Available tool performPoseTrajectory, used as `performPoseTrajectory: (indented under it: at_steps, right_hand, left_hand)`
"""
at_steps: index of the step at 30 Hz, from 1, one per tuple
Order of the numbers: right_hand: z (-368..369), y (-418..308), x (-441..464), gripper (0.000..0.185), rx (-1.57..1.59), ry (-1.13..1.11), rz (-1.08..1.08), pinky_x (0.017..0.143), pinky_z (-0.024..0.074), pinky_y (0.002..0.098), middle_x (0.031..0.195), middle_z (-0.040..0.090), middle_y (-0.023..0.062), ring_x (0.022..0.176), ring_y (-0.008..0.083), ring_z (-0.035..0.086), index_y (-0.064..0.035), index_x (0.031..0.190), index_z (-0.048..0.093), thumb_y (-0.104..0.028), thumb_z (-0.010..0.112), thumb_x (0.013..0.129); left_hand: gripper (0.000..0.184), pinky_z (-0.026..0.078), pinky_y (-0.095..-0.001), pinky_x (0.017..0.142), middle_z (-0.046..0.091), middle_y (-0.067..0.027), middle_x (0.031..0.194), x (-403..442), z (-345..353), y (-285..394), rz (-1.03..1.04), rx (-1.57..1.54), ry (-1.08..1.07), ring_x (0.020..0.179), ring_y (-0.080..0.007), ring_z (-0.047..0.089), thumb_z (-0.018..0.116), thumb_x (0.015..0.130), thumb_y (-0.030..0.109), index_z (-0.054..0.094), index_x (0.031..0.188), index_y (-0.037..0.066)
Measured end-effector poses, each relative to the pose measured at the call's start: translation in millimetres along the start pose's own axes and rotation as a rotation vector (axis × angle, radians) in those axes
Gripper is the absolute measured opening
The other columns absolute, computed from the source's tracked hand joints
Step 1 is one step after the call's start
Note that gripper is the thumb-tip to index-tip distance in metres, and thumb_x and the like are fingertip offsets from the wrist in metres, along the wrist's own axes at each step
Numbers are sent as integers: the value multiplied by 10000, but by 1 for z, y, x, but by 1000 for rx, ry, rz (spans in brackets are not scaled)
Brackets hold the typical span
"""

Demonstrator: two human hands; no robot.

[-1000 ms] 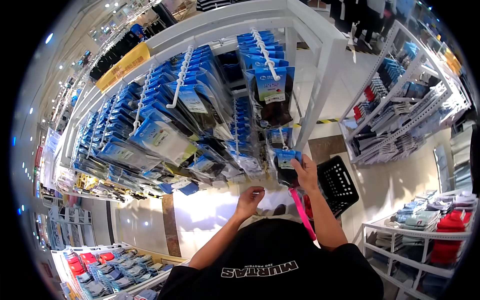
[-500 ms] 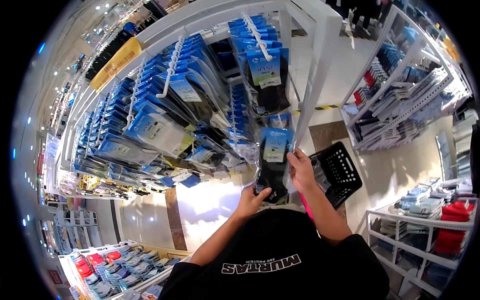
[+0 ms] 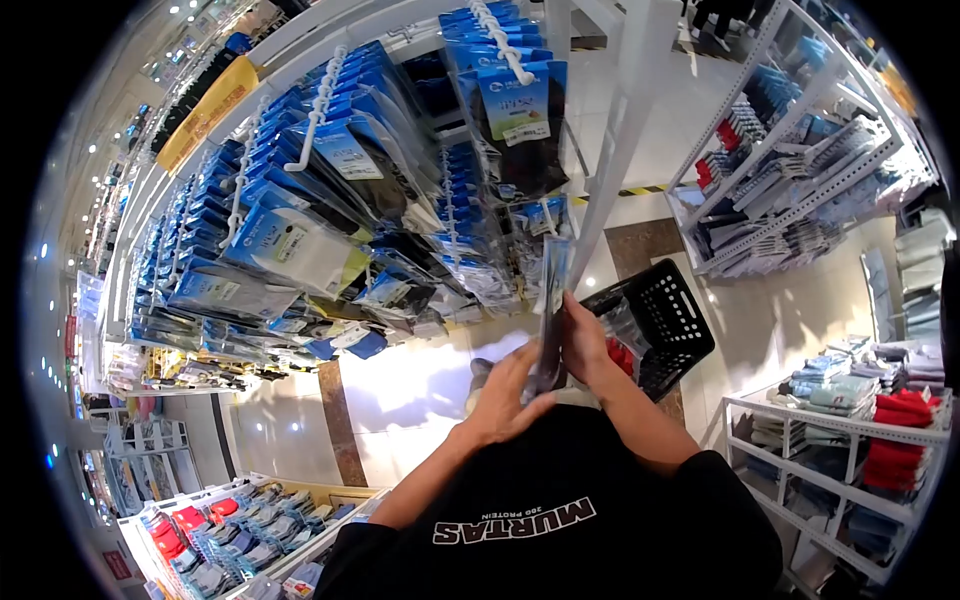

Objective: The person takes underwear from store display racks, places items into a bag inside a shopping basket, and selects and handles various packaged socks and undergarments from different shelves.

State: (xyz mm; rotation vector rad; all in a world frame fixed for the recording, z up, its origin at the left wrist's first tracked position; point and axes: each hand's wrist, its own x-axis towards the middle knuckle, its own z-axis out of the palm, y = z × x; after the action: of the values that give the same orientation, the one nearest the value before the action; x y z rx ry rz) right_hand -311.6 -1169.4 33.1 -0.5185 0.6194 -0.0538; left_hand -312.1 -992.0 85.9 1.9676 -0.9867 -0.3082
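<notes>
At the lower left, a low display (image 3: 335, 493) holds folded garments (image 3: 240, 535), red ones near its far left corner. Above it, a yellow sign (image 3: 207, 115) lies along the back edge of a white rack (image 3: 648, 80), where rows of blue-topped packets (image 3: 300, 245) hang from white hooks.

In front of the rack, near its right post, the left hand (image 3: 508, 390) lies against the left side of a packet (image 3: 552, 315), its thumb reaching across the bottom; I cannot tell whether its grip closes on it. The packet stands upright, turned nearly edge-on, between both hands. The right hand (image 3: 588, 350) holds its right side in a narrow grip.

Just beyond is a black basket (image 3: 688, 318) with something red inside. Farther right, a low shelf (image 3: 840, 425) carries red garments (image 3: 905, 420) at its right end.
</notes>
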Motion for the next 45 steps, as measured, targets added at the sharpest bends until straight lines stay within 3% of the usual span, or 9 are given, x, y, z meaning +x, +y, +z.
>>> performPoseTrajectory:
  at_steps: [2,4,13,18,23,34,39,40,45]
  right_hand:
    - [-50,15,23,421,281,-636,213,658,456,295,727,504,37,658,173,522,-16,1170,566,-392,475,1005]
    - [-30,6,0,442,570,-762,344,669,438,290,759,494,51,691,172,520,2,1210,521,-380,450,998]
    - [-27,7,0,376,438,-804,209,646,446,286,780,509,22,664,152,515,-23,1167,552,-351,502,990]
    - [-31,-54,26,319,-167,172,-528,625,457,258,784,613,34,660,104,547,-29,986,641,-346,602,992]
    - [-63,-100,48,365,-1034,304,-1076,653,465,303,779,656,100,713,152,593,-1,897,631,-351,597,994]
    - [-60,-105,61,377,-1146,362,-1026,678,492,357,764,674,168,708,262,654,20,885,637,-349,634,963]
    - [-65,-90,60,276,-1142,263,-1067,685,483,282,776,680,81,712,117,591,32,924,657,-240,639,969]
    - [-60,-87,62,289,-1127,248,-1075,654,495,345,749,673,165,680,253,662,17,882,655,-266,669,939]
    - [-33,-68,73,314,-1191,229,-964,647,483,391,748,661,178,678,345,635,6,901,654,-304,641,951]
  left_hand:
    - [534,404,-452,1007,526,-185,1326,7,-7,17,181,-57,-69,1161,-359,528,684,898,277,530,1353,42]
    - [373,477,-404,898,608,-165,1159,6,-4,6,86,-115,-16,1030,-303,604,699,889,212,618,1195,15]
    - [230,495,-284,702,671,-79,825,-11,22,-25,-383,-399,41,753,-131,622,671,942,199,665,982,-28]
    - [268,480,-265,694,668,-59,820,-15,26,-34,-486,-431,79,765,-98,598,642,966,225,657,1000,-40]
    - [272,493,-275,704,677,-65,829,-24,29,-50,-565,-403,25,781,-115,617,648,959,226,669,1029,-36]
    - [303,483,-282,664,667,-79,782,-32,33,-64,-530,-351,58,717,-123,593,647,956,254,664,1021,-42]
    - [311,503,-304,678,682,-97,799,-37,34,-68,-566,-306,40,728,-142,620,645,953,272,672,1030,-28]
    - [311,507,-308,681,684,-99,802,-37,34,-69,-564,-299,31,731,-145,625,645,951,276,674,1032,-23]
    - [302,511,-307,696,696,-98,833,-33,38,-68,-557,-307,-10,744,-155,637,646,948,279,680,1045,-4]
